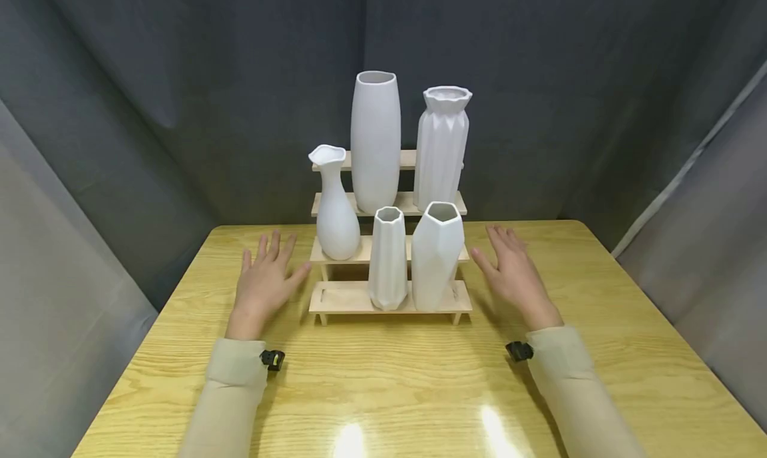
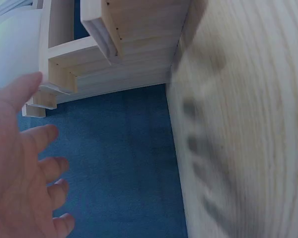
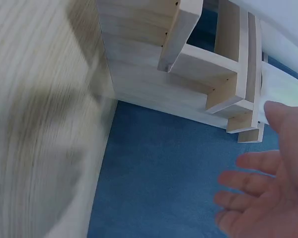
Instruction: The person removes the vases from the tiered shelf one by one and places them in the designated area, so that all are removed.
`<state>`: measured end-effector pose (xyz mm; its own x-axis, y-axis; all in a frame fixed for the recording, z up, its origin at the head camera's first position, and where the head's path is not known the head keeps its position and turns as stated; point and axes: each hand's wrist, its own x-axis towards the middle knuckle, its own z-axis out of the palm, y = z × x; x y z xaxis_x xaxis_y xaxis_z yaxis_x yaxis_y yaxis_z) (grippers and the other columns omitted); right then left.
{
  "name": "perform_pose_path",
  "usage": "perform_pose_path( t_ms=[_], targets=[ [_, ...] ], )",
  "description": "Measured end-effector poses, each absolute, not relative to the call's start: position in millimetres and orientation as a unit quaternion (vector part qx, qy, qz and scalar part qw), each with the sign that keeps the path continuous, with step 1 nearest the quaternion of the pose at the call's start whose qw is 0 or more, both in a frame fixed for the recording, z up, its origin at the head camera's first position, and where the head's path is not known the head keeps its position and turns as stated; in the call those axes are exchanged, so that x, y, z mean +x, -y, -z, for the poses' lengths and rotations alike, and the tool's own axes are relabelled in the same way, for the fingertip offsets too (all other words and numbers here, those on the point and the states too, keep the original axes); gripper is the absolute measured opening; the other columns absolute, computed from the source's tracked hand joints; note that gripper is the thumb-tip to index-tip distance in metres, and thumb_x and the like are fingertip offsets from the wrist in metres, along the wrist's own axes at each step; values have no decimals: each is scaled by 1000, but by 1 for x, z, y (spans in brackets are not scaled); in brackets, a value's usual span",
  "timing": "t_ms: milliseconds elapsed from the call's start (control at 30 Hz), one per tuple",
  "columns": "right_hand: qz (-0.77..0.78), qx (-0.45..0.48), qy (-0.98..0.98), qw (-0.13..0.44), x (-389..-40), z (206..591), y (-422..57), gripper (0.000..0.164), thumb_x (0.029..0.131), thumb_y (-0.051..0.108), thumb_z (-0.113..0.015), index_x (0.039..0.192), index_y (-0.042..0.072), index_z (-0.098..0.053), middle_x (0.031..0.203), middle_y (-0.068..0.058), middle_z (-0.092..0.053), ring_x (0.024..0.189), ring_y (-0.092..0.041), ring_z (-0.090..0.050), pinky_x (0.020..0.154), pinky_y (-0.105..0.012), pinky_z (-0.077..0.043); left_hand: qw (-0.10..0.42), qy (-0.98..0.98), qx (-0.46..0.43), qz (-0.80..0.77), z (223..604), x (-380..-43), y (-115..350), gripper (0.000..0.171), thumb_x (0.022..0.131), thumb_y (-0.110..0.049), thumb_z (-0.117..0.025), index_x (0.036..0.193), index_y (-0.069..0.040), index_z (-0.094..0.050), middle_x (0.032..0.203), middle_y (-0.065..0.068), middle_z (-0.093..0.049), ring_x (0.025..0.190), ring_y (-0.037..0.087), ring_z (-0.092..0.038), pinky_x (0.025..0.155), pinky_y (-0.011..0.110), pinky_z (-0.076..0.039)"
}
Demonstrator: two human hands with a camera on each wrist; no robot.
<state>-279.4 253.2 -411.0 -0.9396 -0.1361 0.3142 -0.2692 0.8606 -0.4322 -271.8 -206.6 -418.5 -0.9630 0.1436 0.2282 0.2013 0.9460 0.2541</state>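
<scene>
Five white vases would be several, standing on a tiered wooden rack point(image 1: 341, 298). A tall smooth vase point(image 1: 375, 138) and a pleated vase with a flared rim point(image 1: 443, 152) are on an upper tier. Lower left is a slim-necked vase point(image 1: 337, 212); in front stand a narrow ribbed vase point(image 1: 388, 258) and a faceted vase point(image 1: 437, 258). My left hand point(image 1: 263, 285) is spread beside the rack's left side, holding nothing. On the right side, my right hand point(image 1: 516, 275) is likewise extended and holds nothing. Both wrist views show the fingers apart from the rack.
The rack stands toward the back of a light wooden table point(image 1: 383, 391). Behind it hangs a dark grey curtain point(image 1: 240, 98), close to the table's far edge. A black wrist camera point(image 1: 272, 359) sits at the left cuff, and another point(image 1: 518, 351) at the right.
</scene>
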Motion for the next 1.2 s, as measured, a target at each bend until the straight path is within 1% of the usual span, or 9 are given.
perform_pose_path(
  t_ms=[100, 233, 400, 500, 567, 733, 867, 1067, 1200],
  targets=[
    [-264, 110, 946, 150, -278, 410, -251, 72, 103, 48, -47, 152, -2, -33, 155, -26, -28, 145, -43, -18, 116, -59, -15, 107, 979, -96, 148, 418, -273, 206, 82, 98, -67, -35, 159, -14, -23, 162, 20, -9, 149, 36, 0, 115, 62, 2],
    [-295, 120, 932, 172, -278, 412, -249, 67, 102, 46, -51, 149, -2, -40, 151, -26, -37, 140, -44, -30, 113, -59, -25, 110, 974, -107, 167, 419, -275, 206, 85, 97, -67, -37, 159, -11, -22, 162, 19, -10, 149, 35, -4, 117, 59, -3],
    [-338, 135, 913, 183, -276, 414, -247, 62, 102, 43, -53, 143, -2, -48, 144, -26, -47, 133, -46, -41, 107, -61, -33, 114, 966, -128, 192, 420, -278, 205, 88, 96, -65, -46, 158, -7, -20, 162, 16, -16, 149, 33, -9, 119, 53, -9],
    [-372, 144, 900, 177, -273, 415, -245, 57, 101, 38, -57, 140, -2, -52, 141, -24, -51, 130, -44, -45, 106, -58, -37, 113, 963, -131, 209, 421, -279, 205, 89, 95, -62, -52, 158, -9, -22, 163, 12, -16, 149, 29, -11, 119, 51, -13],
    [-395, 151, 890, 170, -273, 415, -244, 53, 100, 33, -60, 139, -2, -53, 140, -22, -53, 129, -41, -48, 106, -54, -40, 109, 959, -134, 223, 422, -280, 205, 88, 94, -61, -55, 158, -11, -22, 163, 9, -15, 149, 29, -11, 118, 54, -15],
    [-468, 172, 854, 148, -271, 415, -239, 45, 96, 11, -64, 137, -4, -54, 138, -19, -55, 129, -34, -49, 109, -46, -38, 98, 952, -140, 254, 426, -281, 205, 89, 93, -62, -56, 159, -15, -21, 164, 5, -13, 148, 31, -14, 114, 60, -21],
    [-516, 194, 824, 132, -267, 415, -237, 47, 92, -3, -62, 138, -4, -53, 138, -19, -55, 129, -34, -50, 109, -44, -37, 89, 945, -141, 281, 431, -283, 205, 88, 92, -61, -58, 159, -19, -20, 164, 2, -12, 148, 32, -17, 114, 60, -22],
    [-550, 235, 795, 101, -261, 411, -235, 57, 88, -12, -60, 142, 0, -49, 141, -15, -52, 130, -32, -47, 111, -42, -34, 83, 933, -143, 320, 435, -288, 204, 88, 91, -58, -63, 159, -23, -21, 163, -1, -13, 147, 31, -18, 114, 58, -21],
    [-548, 258, 792, 79, -259, 411, -235, 63, 87, -10, -64, 147, 1, -44, 146, -14, -47, 134, -31, -43, 113, -42, -31, 76, 927, -143, 339, 436, -290, 202, 90, 88, -61, -64, 159, -25, -22, 163, -3, -15, 147, 29, -19, 115, 57, -22]
  ],
)
